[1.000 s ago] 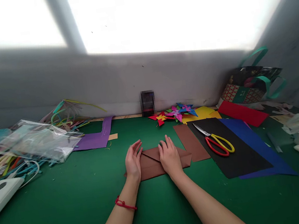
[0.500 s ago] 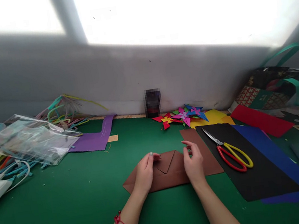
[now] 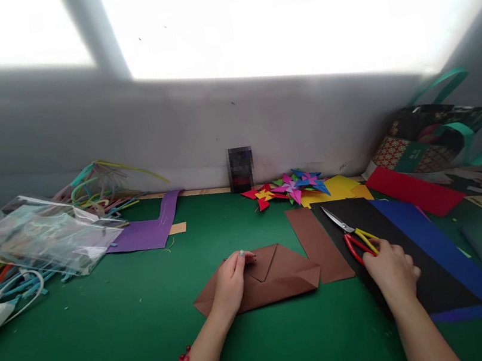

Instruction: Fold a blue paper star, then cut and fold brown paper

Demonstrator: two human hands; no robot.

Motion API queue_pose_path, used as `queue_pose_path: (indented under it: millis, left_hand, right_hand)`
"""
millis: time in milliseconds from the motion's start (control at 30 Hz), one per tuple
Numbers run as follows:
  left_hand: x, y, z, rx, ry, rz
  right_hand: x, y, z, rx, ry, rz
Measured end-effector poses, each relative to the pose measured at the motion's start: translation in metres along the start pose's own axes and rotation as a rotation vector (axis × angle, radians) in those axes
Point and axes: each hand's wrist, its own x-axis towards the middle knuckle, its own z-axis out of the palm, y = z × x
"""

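Observation:
A folded brown paper [image 3: 278,280], shaped like an envelope with a pointed flap, lies on the green table. My left hand [image 3: 231,281] rests over its left part, thumb on top and fingers drawn together against the paper; their undersides are hidden. To the right, my right hand [image 3: 392,269] is closed over the handles of the scissors [image 3: 353,242], which have one red and one yellow handle. The blades point away and left. Beneath them lies a sheet of black paper [image 3: 438,290], beside a flat brown strip [image 3: 324,252].
Blue paper [image 3: 452,257] and a red sheet [image 3: 414,191] lie on the right. Folded paper stars [image 3: 290,188] and yellow paper [image 3: 337,188] are at the back. At left are purple paper [image 3: 145,236], a clear plastic bag [image 3: 81,237] and colourful strips [image 3: 20,280].
My right hand has left the folded brown paper, moved right and closed on the scissors' handles. My left hand stays on the folded paper. The view has shifted slightly.

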Motion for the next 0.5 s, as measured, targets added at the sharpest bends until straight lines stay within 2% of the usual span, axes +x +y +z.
queue_pose_path:
  millis: [233,333,500]
  left_hand:
    - [-0.0012,0.0011,0.0008,0.027,-0.010,-0.015]
    - [-0.0024,0.0022,0.0011,0.021,-0.008,-0.016]
    - [-0.0030,0.0021,0.0016,0.025,-0.004,-0.008]
  right_hand:
    - [0.0019,-0.0089,0.0007,0.012,-0.025,0.016]
    - [0.0032,-0.0084,0.0025,0.051,-0.038,-0.036]
    - [0.0087,-0.0061,0.0046,0.092,-0.130,-0.124]
